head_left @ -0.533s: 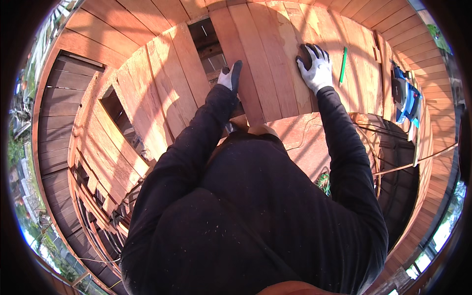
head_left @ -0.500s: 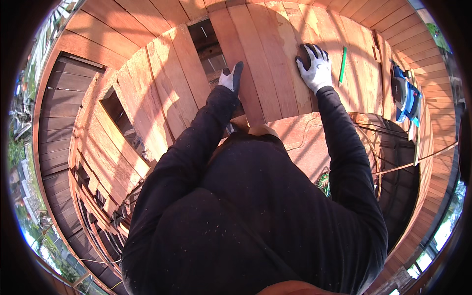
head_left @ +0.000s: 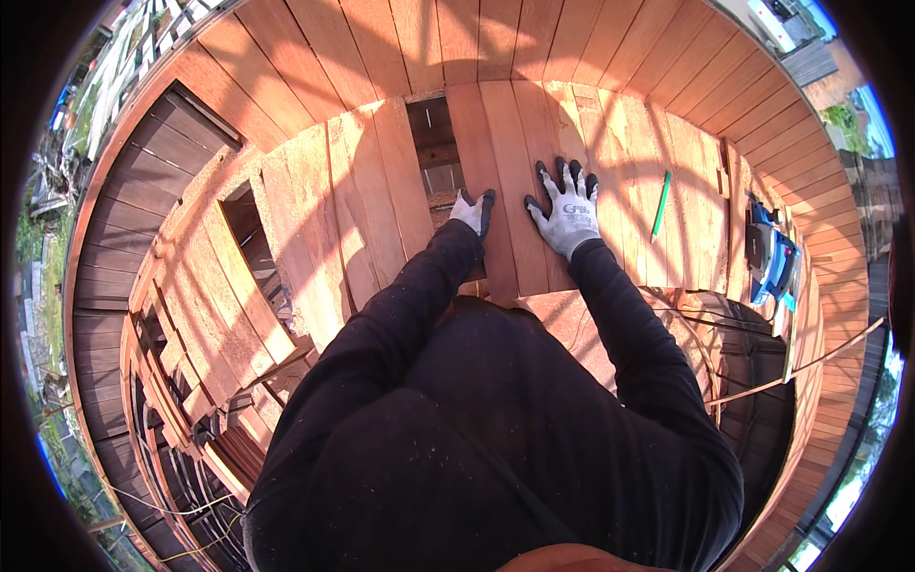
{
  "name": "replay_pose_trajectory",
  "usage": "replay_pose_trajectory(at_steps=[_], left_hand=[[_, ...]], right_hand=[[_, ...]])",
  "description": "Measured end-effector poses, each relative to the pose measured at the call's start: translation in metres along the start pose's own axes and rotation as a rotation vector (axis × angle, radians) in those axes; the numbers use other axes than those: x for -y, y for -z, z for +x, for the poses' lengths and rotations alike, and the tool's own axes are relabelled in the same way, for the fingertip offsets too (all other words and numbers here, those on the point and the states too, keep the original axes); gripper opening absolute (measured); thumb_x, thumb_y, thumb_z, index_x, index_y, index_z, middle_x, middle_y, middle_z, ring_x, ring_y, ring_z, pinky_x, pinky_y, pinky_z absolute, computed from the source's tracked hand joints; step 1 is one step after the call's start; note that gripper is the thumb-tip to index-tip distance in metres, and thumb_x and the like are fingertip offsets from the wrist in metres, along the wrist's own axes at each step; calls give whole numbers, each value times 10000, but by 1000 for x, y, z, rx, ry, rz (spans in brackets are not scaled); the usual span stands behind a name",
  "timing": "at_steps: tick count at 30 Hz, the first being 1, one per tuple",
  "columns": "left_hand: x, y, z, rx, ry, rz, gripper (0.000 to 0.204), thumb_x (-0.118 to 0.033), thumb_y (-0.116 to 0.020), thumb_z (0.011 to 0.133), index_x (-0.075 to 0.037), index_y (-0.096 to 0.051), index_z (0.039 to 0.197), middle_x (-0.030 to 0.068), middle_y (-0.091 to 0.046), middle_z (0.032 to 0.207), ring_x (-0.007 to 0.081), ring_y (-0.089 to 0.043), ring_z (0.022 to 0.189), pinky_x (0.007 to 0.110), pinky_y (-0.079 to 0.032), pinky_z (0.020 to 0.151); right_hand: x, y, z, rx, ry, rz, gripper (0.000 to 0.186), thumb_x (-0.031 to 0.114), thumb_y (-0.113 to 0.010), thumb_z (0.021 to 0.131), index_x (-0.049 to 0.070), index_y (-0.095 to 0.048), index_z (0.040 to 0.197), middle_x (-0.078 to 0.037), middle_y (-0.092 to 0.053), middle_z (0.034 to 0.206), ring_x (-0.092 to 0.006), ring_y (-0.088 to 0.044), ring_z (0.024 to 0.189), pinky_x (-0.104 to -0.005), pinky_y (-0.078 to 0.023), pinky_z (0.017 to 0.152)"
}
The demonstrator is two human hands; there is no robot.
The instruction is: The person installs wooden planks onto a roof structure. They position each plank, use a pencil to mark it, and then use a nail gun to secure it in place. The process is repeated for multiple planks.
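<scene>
My left hand (head_left: 472, 213), in a white and dark-grey work glove, is at the left edge of a reddish wooden plank (head_left: 473, 143). Its thumb points up along that edge, and the other fingers are hidden in the gap or under the wood. The narrow open gap (head_left: 434, 133) lies just left of this plank, with dark timber showing below. My right hand (head_left: 569, 217), gloved alike, presses flat on the neighbouring boards with its fingers spread. A thin green stick, perhaps a pencil (head_left: 661, 204), lies on the boards to its right.
A blue power tool (head_left: 772, 254) stands at the right end of the boards. Another opening (head_left: 250, 229) breaks the planking at left. Curved rows of planks (head_left: 457, 43) surround the work, and a thin wooden strip (head_left: 810, 367) juts out at the right.
My right hand has slid left over the boards, toward my left hand and away from the green stick. The left hand stays at the plank's edge. The view has tilted upward.
</scene>
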State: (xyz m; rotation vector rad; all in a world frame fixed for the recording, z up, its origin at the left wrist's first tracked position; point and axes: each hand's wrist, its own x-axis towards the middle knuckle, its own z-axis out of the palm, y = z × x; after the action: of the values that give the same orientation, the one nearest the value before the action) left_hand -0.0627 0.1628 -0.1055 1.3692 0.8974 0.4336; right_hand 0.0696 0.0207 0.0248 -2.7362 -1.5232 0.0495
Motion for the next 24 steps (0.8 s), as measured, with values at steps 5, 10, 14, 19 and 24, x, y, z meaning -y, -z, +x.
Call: replay_pose_trajectory(at_steps=[5,10,14,19,24], left_hand=[[-47,0,-27,19,56,-14,482,-278,-614,941,60,-457,1246,240,-629,1149,343,-632,1041,391,-515,874],[-48,3,-29,-21,74,31,522,-356,-643,930,59,-540,1229,192,-666,1121,264,-658,997,346,-524,841],[-53,10,-28,23,78,5,526,-362,-669,911,54,-553,1213,181,-674,1095,251,-664,979,357,-535,818],[-60,19,-29,61,203,-161,513,-390,-664,908,20,-569,1201,137,-680,1056,236,-664,956,357,-537,812],[-72,26,-54,10,272,-454,471,-389,-605,954,-40,-543,1263,100,-637,1139,225,-626,1042,365,-507,902]], right_hand=[[3,-12,22,26,-16,71,708,540,-488,931,182,-334,1522,-181,-233,1591,-384,-157,1485,-574,-75,1195],[10,-12,23,-19,-15,92,703,549,-496,924,180,-365,1507,-155,-248,1592,-362,-160,1488,-568,-70,1199],[9,-8,24,-3,-23,133,713,551,-506,915,176,-367,1506,-153,-245,1593,-358,-146,1492,-556,-62,1204],[-9,-9,18,-233,14,623,552,303,-639,894,90,-501,1385,-158,-475,1438,-312,-377,1387,-475,-237,1168],[-54,-17,-10,-520,-6,1160,324,29,-624,872,6,-630,1195,-151,-659,1193,-280,-625,1130,-369,-472,995]])
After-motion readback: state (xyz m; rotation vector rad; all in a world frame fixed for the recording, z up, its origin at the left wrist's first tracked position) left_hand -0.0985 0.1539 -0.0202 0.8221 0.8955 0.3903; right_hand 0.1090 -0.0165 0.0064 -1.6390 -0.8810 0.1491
